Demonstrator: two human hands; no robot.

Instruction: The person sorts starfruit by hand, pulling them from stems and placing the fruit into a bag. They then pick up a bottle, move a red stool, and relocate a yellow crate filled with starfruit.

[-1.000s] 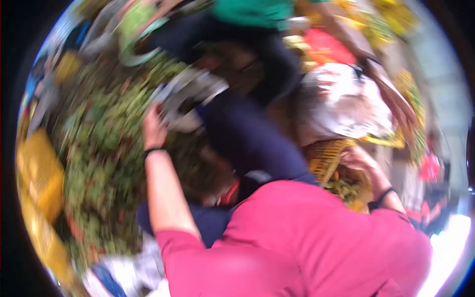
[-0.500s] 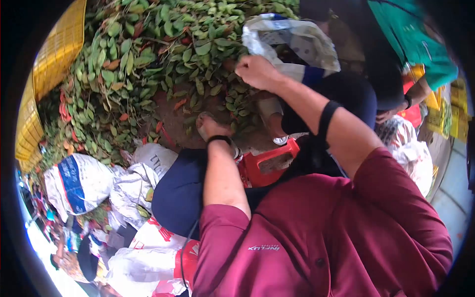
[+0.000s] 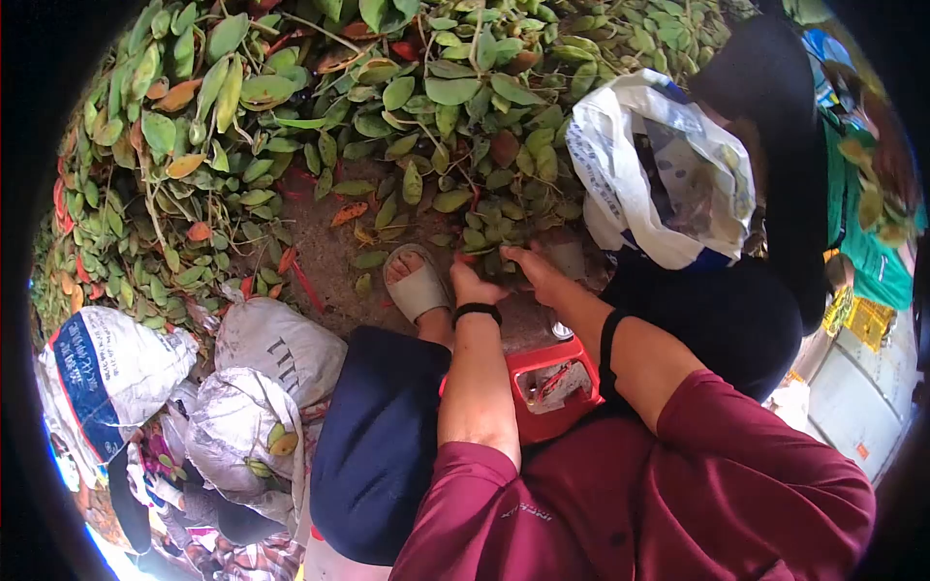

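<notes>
Leafy green sprigs hang down from a large heap of leaves. At their lower edge my left hand is closed, its fingertips pinching the leaves. My right hand is just beside it, fingers bent in against the same sprigs; its grip is partly hidden by leaves. A white sack with its mouth open stands to the right of the hands, with dark contents inside.
A red plastic stool lies between my legs, below the hands. Full white sacks sit at the left. My sandalled foot is beside my left hand. At the right edge is a person in a green garment.
My right hand has moved down and away from the sack's mouth to the sprigs. My left hand has come up off the ground beside it. The view has shifted, showing the heap closer.
</notes>
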